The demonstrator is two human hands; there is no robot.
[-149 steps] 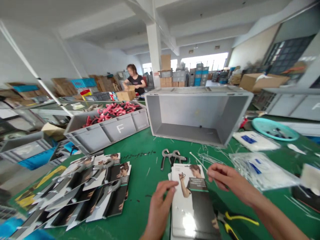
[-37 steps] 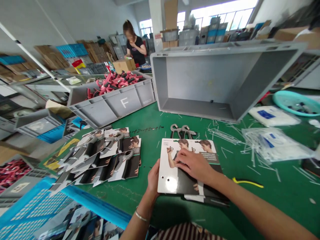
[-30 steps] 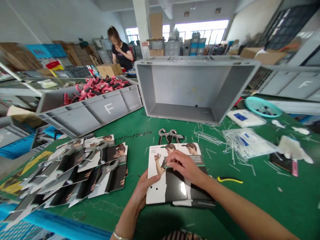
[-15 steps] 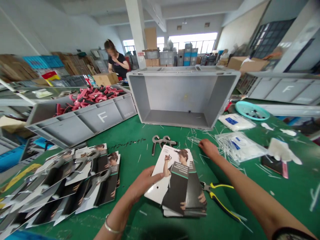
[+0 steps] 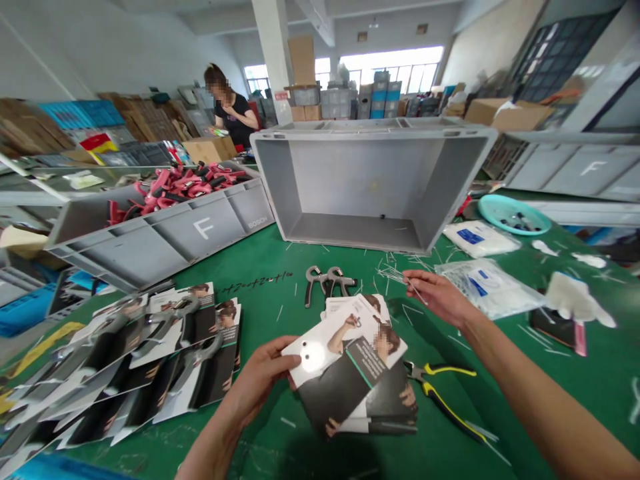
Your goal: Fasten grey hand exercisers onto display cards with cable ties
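My left hand (image 5: 257, 377) pinches the left edge of a printed card (image 5: 345, 357) with two small holes, tilted over a stack of similar cards (image 5: 397, 407). At the right, my right hand (image 5: 443, 297) has thumb and fingers closed on a thin white cable tie (image 5: 419, 293), beside a scatter of loose ties (image 5: 389, 270) on the green table. Behind the stack lie two grey hand grippers (image 5: 330, 281). Yellow-and-black cutting pliers (image 5: 443, 393) rest open right of the cards.
Cards with hand grippers on them (image 5: 175, 373) overlap at left. A grey crate (image 5: 200, 230) holds red-and-black grips; another crate (image 5: 370, 180) lies on its side. Bags of ties (image 5: 487, 287), a white glove (image 5: 575, 300) and a turquoise tray (image 5: 515, 215) sit right. A person (image 5: 235, 117) is behind.
My left hand has lifted and turned the top card away from the stack. My right hand has come up from the loose ties and now has a cable tie in its fingers.
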